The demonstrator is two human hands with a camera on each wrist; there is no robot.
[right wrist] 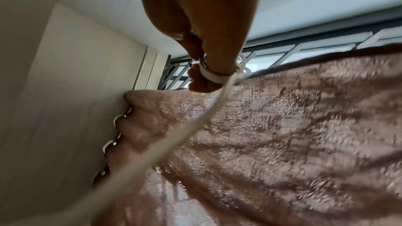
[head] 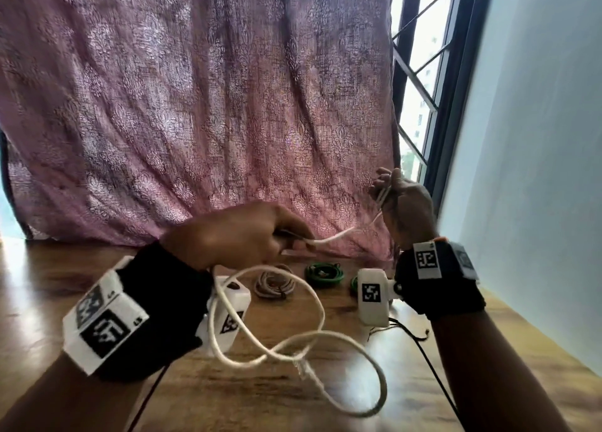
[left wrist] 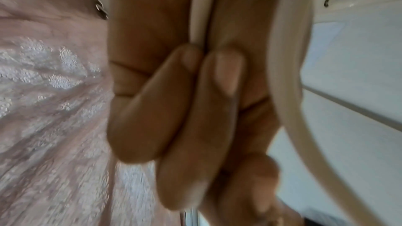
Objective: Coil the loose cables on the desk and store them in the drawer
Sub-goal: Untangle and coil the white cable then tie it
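Above desk (head: 49, 288) | right hand (head: 402, 203) raised, white cable (head: 335, 234) wound round fingers | left hand (head: 234, 233) apparently pinching it

Head looks down; wrists close, upward; curtain (head: 195, 106) shared.

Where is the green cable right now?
In the head view the green cable lies coiled on the wooden desk near the pink curtain, right of a grey coiled cable and below the white cable stretched between both hands.
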